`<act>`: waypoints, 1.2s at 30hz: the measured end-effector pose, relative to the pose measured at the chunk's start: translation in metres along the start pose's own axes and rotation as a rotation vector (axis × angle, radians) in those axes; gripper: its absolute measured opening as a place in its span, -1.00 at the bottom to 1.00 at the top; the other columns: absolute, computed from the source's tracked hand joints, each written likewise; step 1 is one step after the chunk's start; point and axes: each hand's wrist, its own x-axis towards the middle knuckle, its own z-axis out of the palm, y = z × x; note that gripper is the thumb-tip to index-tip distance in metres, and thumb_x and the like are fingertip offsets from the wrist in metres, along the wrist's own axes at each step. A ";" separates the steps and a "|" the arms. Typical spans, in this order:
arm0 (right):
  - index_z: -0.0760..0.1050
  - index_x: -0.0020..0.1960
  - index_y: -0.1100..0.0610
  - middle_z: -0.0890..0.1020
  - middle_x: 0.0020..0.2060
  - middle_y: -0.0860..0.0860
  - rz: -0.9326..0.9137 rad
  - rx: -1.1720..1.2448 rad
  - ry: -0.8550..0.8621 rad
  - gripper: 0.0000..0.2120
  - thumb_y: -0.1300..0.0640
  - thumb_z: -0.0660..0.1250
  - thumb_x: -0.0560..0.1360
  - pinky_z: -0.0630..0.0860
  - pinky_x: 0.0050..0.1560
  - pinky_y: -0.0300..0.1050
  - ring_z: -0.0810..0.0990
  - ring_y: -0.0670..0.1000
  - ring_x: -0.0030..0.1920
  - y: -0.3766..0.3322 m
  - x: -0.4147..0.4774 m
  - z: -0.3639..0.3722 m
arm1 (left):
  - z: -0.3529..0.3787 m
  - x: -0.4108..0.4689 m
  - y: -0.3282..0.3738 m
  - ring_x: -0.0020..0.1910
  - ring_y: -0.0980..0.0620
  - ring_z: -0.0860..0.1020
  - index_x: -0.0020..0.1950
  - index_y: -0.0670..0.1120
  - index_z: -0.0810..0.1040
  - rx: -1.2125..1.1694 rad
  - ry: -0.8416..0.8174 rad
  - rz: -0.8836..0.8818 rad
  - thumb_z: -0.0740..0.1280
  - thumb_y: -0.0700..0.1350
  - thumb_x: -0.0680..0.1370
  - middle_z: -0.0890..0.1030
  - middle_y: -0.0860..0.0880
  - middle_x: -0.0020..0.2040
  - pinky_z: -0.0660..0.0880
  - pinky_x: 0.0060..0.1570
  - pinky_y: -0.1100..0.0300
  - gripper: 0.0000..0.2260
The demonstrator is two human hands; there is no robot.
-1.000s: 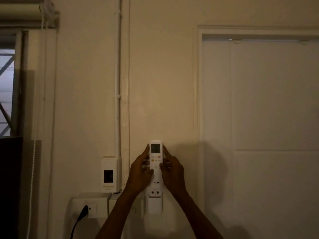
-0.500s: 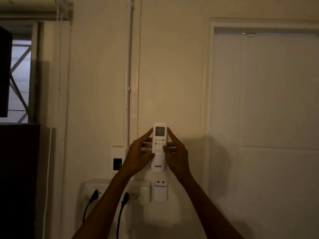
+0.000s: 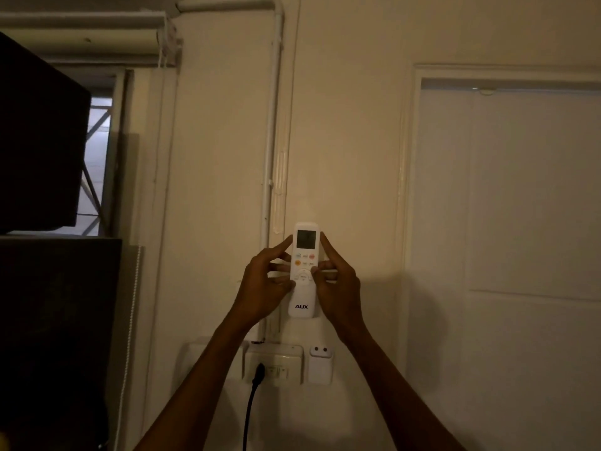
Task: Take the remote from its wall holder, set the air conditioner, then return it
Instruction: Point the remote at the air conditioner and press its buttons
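A white AUX remote [image 3: 303, 296] with a small grey screen stands upright in front of the wall, held between both hands. My left hand [image 3: 265, 288] grips its left edge and my right hand [image 3: 336, 288] grips its right edge, thumbs resting on the button area. Below, the small white wall holder [image 3: 320, 366] with two dark holes stands empty, well apart from the remote's lower end. No air conditioner unit is in view.
White socket plates [image 3: 279, 356] with a black plug and cable [image 3: 252, 398] sit left of the holder. A white conduit [image 3: 270, 157] runs up the wall. A white door [image 3: 520, 222] is at right. Dark furniture [image 3: 48, 320] and a window fill the left.
The remote has come up out of the wall holder and stayed in both hands. My view has tilted upward, so the holder and sockets now sit lower and the window blind shows.
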 end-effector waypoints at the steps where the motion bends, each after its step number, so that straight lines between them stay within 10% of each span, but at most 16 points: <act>1: 0.24 0.43 0.00 0.58 0.02 -0.04 -0.001 0.003 0.001 -0.46 0.21 0.30 0.50 0.52 -0.24 -0.47 0.57 -0.18 -0.11 -0.004 -0.001 0.000 | -0.003 -0.001 0.004 0.03 -0.03 0.59 0.43 0.00 0.33 -0.009 -0.007 -0.004 0.46 -0.37 0.36 0.53 -0.11 0.09 0.65 -0.11 0.17 -0.30; 36: 0.16 0.46 -0.02 0.42 0.15 0.04 -0.101 0.120 -0.160 -0.36 0.27 0.32 0.47 0.52 -0.18 -0.46 0.48 -0.06 0.17 -0.296 -0.166 -0.081 | -0.125 -0.206 0.296 0.04 0.06 0.57 0.37 0.05 0.36 0.128 0.082 0.045 0.45 -0.29 0.39 0.51 -0.03 0.16 0.63 -0.07 0.18 -0.38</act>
